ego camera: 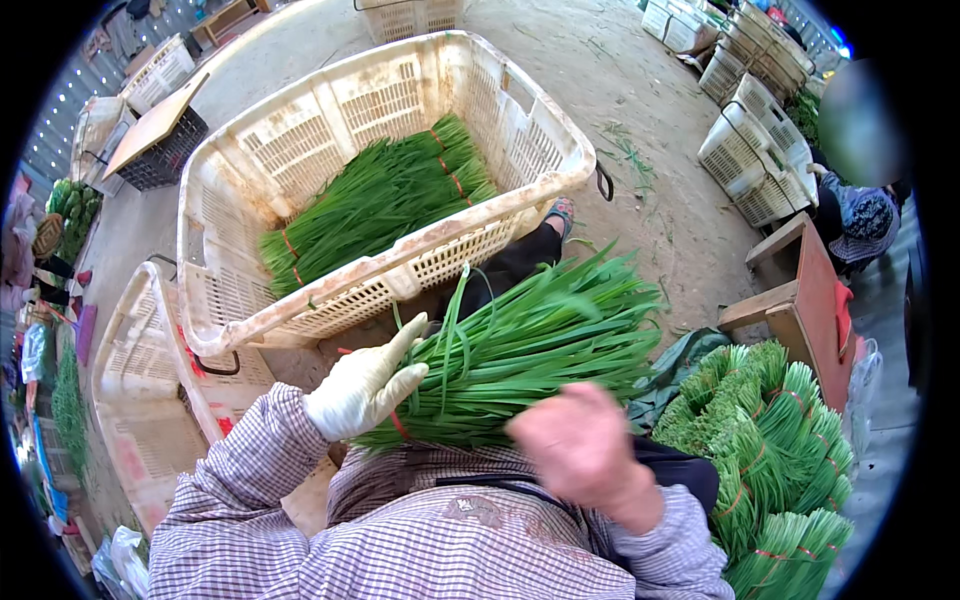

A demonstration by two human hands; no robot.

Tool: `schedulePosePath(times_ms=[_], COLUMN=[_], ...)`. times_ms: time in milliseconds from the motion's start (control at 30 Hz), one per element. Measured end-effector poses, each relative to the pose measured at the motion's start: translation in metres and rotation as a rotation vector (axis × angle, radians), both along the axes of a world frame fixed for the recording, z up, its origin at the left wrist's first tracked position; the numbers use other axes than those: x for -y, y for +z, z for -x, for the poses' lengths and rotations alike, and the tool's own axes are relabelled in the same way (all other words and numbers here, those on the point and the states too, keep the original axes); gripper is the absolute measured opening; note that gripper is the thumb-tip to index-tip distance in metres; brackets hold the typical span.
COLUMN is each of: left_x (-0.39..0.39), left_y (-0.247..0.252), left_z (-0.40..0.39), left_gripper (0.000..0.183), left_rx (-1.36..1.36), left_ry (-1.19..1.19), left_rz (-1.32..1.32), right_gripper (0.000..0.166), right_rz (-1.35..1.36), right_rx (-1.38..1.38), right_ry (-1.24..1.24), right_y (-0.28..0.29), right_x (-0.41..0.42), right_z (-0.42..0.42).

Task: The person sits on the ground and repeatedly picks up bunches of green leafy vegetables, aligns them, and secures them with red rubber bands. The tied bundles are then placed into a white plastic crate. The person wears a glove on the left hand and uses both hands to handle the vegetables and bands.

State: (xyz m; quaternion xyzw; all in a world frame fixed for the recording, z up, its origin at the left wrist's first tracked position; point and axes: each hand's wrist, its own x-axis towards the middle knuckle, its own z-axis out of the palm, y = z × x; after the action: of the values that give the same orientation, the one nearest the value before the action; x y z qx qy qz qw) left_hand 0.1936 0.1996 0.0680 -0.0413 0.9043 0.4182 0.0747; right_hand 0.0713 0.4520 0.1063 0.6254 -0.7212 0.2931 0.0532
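Observation:
A large bundle of long green leaves, like Chinese chives (540,330), lies across my lap, a red band near its left end. My left hand (367,386), in a pale glove, rests against that end with thumb and fingers apart; whether it grips any leaves cannot be told. A few loose leaves stick up beside its fingers. My right hand (581,450) is bare, blurred and curled at the bundle's near side; its fingertips are hidden. Beyond my knees, banded bundles (375,202) lie inside a large, stained plastic crate (300,326).
More banded bundles (772,435) are piled at my right, near a wooden stool (814,315). Another crate (120,405) stands at left. A person (862,217) sits at far right beside white crates (757,165); other people are at the far left. Loose leaves litter the floor.

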Motion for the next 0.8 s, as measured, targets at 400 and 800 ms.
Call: schedulePosePath(times_ms=[400, 800], left_x=[0.002, 0.031], left_y=[0.018, 0.014], left_z=[0.000, -0.032], left_gripper=[0.061, 0.060], left_rx=[0.002, 0.186], left_ry=[0.000, 0.303], left_rz=[0.013, -0.412], right_gripper=[0.012, 0.020], right_rz=[-0.138, 0.302], right_rx=[0.793, 0.446], right_ry=[-0.527, -0.766], right_y=[-0.036, -0.030], right_x=[-0.010, -0.012], right_z=[0.045, 0.076])
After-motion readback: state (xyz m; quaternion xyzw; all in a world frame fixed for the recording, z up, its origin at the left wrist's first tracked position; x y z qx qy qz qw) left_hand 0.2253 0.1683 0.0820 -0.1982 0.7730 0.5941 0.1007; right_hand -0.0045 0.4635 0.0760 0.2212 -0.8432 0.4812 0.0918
